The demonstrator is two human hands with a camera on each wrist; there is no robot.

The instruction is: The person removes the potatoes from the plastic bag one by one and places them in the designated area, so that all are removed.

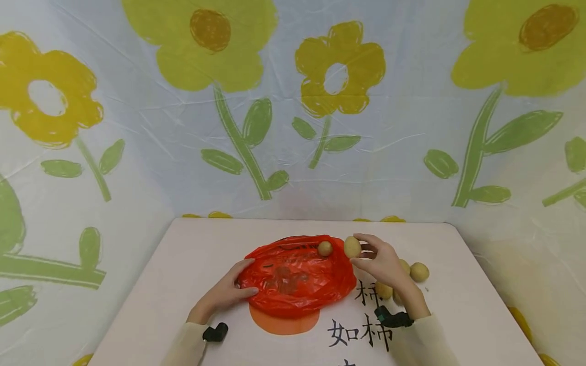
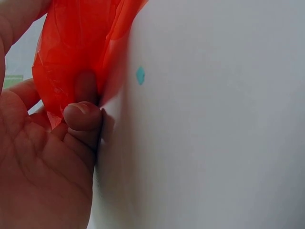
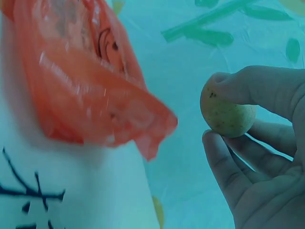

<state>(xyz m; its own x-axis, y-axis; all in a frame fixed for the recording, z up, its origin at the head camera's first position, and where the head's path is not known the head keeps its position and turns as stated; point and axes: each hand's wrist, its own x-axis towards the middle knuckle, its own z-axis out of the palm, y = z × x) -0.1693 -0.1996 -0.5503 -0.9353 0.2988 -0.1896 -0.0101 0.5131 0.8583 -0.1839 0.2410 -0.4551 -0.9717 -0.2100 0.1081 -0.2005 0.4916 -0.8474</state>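
Observation:
A crinkled red plastic bag (image 1: 297,279) lies on the table, with dark shapes showing through it. My left hand (image 1: 229,287) holds its left edge; in the left wrist view, fingers (image 2: 83,116) curl at the red plastic, one partly hidden behind it. My right hand (image 1: 382,262) pinches a small round tan-yellow potato (image 1: 352,247) between thumb and fingertips, beside the bag's right end. Dark specks dot this potato (image 3: 226,114) in the right wrist view. Another round potato (image 1: 325,248) shows at the bag's far right part.
Several more potatoes (image 1: 419,272) lie on the table by my right forearm, some partly hidden by it. The white tabletop (image 1: 183,254) bears black characters (image 1: 359,330) and an orange printed shape (image 1: 285,325). A flower-patterned sheet (image 1: 389,168) hangs around the table's back and sides.

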